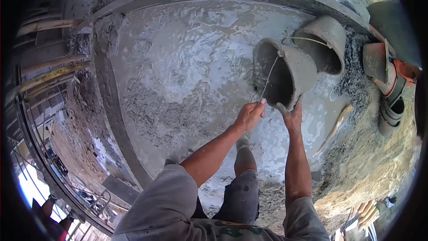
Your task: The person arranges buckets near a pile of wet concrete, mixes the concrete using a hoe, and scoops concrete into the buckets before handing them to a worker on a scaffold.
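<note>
The mortar-coated bucket [306,69] lies tilted at about two o'clock from the centre of my view, over the wet mix [178,62], its mouth turned towards nine o'clock. The fingers of my left hand [248,116] are closed in a pinch on its thin handle [269,78], just beside the rim. My right hand [293,119] is at the mouth's five o'clock, thumb and fingers parted only by the wall's thickness, gripping the rim between them.

I'd judge the wall firm with a little give, and not fragile; the grey film should make it gritty yet slick, so a thumb-and-fingers clamp over the rim seems surer than a flat palm. The inside is dark, and I cannot tell what is in it: light if bare, heavy and lopsided if mix clings there. The handle looks narrow enough to bite and will likely swing, so its middle is the place for lifting, with the rim steadying the tilt. A second bucket [334,33] lies just beside this one, at two o'clock.
</note>
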`<move>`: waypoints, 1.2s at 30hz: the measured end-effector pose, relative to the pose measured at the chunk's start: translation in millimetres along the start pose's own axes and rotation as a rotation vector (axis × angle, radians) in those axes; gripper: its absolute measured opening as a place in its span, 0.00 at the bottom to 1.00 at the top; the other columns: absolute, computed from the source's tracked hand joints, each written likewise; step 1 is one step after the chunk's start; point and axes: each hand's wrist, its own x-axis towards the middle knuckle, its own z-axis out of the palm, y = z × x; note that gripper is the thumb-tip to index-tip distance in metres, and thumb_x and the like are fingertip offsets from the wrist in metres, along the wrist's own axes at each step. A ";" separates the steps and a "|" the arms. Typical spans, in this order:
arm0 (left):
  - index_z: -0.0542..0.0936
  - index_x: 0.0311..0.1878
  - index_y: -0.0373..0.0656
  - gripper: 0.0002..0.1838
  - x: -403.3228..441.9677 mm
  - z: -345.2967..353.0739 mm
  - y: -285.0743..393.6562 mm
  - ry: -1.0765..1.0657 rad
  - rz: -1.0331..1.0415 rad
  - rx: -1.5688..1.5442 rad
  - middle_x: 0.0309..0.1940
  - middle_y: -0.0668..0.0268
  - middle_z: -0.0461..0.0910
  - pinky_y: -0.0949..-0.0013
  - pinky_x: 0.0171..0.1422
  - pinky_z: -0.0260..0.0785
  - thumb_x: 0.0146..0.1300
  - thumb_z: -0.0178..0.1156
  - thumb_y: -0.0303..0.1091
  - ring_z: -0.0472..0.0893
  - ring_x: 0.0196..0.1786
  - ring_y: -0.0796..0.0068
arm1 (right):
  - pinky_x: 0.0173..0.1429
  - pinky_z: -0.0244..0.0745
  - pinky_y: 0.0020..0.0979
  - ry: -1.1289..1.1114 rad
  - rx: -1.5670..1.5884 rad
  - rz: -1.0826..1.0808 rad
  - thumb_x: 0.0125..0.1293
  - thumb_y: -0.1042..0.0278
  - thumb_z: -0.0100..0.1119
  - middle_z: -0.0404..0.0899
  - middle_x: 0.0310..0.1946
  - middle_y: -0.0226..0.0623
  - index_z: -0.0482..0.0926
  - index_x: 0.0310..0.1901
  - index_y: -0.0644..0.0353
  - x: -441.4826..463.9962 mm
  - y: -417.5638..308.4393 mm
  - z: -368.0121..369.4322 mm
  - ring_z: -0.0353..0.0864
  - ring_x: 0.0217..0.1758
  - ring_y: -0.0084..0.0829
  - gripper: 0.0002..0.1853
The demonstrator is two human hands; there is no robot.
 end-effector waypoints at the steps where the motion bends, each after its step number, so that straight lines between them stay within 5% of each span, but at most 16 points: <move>1: 0.72 0.19 0.41 0.33 0.5 -6.9 3.3 -0.060 -0.101 0.004 0.17 0.69 0.70 0.72 0.36 0.63 0.69 0.40 0.60 0.69 0.27 0.77 | 0.68 0.57 0.40 0.072 0.155 0.102 0.52 0.53 0.68 0.63 0.61 0.57 0.49 0.68 0.70 7.9 -12.7 21.9 0.63 0.64 0.50 0.50; 4: 0.71 0.18 0.41 0.34 18.9 -61.8 11.9 0.030 0.027 0.011 0.16 0.69 0.69 0.70 0.34 0.64 0.67 0.42 0.62 0.68 0.24 0.76 | 0.68 0.56 0.36 0.140 0.679 0.417 0.53 0.64 0.63 0.64 0.62 0.54 0.54 0.67 0.71 22.9 -48.3 49.0 0.65 0.64 0.47 0.43; 7: 0.71 0.17 0.40 0.33 21.7 -142.1 9.4 0.068 0.044 0.085 0.15 0.70 0.68 0.70 0.31 0.63 0.66 0.46 0.61 0.66 0.22 0.79 | 0.69 0.53 0.32 0.145 0.247 0.189 0.52 0.68 0.56 0.61 0.63 0.51 0.47 0.68 0.73 24.1 -26.7 96.6 0.62 0.65 0.43 0.43; 12: 0.71 0.16 0.40 0.32 -9.2 -279.7 -37.6 0.286 0.158 0.154 0.14 0.70 0.69 0.71 0.30 0.62 0.65 0.48 0.60 0.67 0.22 0.80 | 0.69 0.52 0.32 0.240 0.317 -0.206 0.49 0.69 0.54 0.61 0.62 0.52 0.47 0.68 0.73 -9.9 -99.0 248.1 0.62 0.65 0.42 0.44; 16: 0.71 0.16 0.42 0.32 -52.7 -380.3 -93.9 0.437 0.184 -0.037 0.14 0.71 0.68 0.72 0.29 0.61 0.66 0.48 0.60 0.66 0.21 0.79 | 0.67 0.56 0.34 0.074 0.296 -0.075 0.49 0.71 0.56 0.63 0.62 0.55 0.46 0.70 0.66 -26.4 -196.0 341.0 0.64 0.65 0.47 0.45; 20: 0.69 0.14 0.43 0.33 -94.9 -454.7 -159.5 0.573 0.169 -0.291 0.12 0.72 0.65 0.72 0.25 0.56 0.67 0.47 0.60 0.63 0.18 0.80 | 0.56 0.68 0.40 -0.071 0.035 -0.336 0.50 0.73 0.56 0.73 0.51 0.60 0.43 0.71 0.59 -23.1 -258.5 415.7 0.72 0.55 0.57 0.47; 23: 0.66 0.12 0.47 0.32 -137.5 -446.7 -222.4 0.578 0.123 -0.584 0.12 0.74 0.62 0.71 0.31 0.59 0.68 0.46 0.58 0.60 0.18 0.81 | 0.51 0.72 0.42 -0.306 -0.100 -0.539 0.50 0.75 0.55 0.76 0.47 0.60 0.40 0.72 0.55 -39.8 -286.7 443.5 0.75 0.50 0.58 0.48; 25: 0.63 0.10 0.49 0.32 -159.4 -380.6 -286.7 0.759 0.015 -0.899 0.10 0.74 0.58 0.69 0.34 0.61 0.69 0.44 0.57 0.59 0.17 0.78 | 0.48 0.73 0.43 -0.535 -0.255 -0.682 0.48 0.79 0.53 0.77 0.44 0.59 0.36 0.72 0.53 -70.8 -302.9 459.1 0.76 0.48 0.57 0.50; 28: 0.59 0.11 0.51 0.31 -201.9 -335.1 -274.4 0.773 0.226 -1.131 0.08 0.74 0.55 0.67 0.37 0.60 0.69 0.44 0.57 0.56 0.16 0.78 | 0.47 0.74 0.43 -0.697 -0.507 -0.649 0.46 0.82 0.50 0.78 0.41 0.59 0.32 0.72 0.50 -109.6 -322.6 452.8 0.77 0.45 0.56 0.52; 29: 0.58 0.11 0.51 0.31 -215.7 -322.3 -267.8 0.809 0.248 -1.196 0.08 0.74 0.54 0.67 0.37 0.60 0.69 0.44 0.56 0.55 0.15 0.78 | 0.45 0.74 0.44 -0.705 -0.539 -0.793 0.45 0.82 0.50 0.78 0.38 0.59 0.29 0.72 0.52 -119.0 -319.2 452.5 0.78 0.41 0.56 0.54; 33: 0.58 0.13 0.51 0.29 -298.2 -291.9 -249.5 0.928 0.286 -1.378 0.08 0.75 0.51 0.69 0.33 0.57 0.69 0.45 0.54 0.52 0.14 0.80 | 0.46 0.73 0.46 -0.970 -0.736 -0.681 0.49 0.79 0.49 0.77 0.36 0.64 0.31 0.71 0.57 -184.6 -337.6 449.6 0.77 0.43 0.58 0.50; 36: 0.57 0.13 0.50 0.28 -353.7 -300.0 -215.2 1.005 0.053 -1.324 0.11 0.75 0.54 0.71 0.23 0.48 0.68 0.48 0.49 0.55 0.15 0.79 | 0.47 0.72 0.46 -1.060 -0.774 -0.513 0.47 0.77 0.50 0.77 0.37 0.64 0.33 0.71 0.61 -230.8 -320.5 439.5 0.78 0.45 0.57 0.50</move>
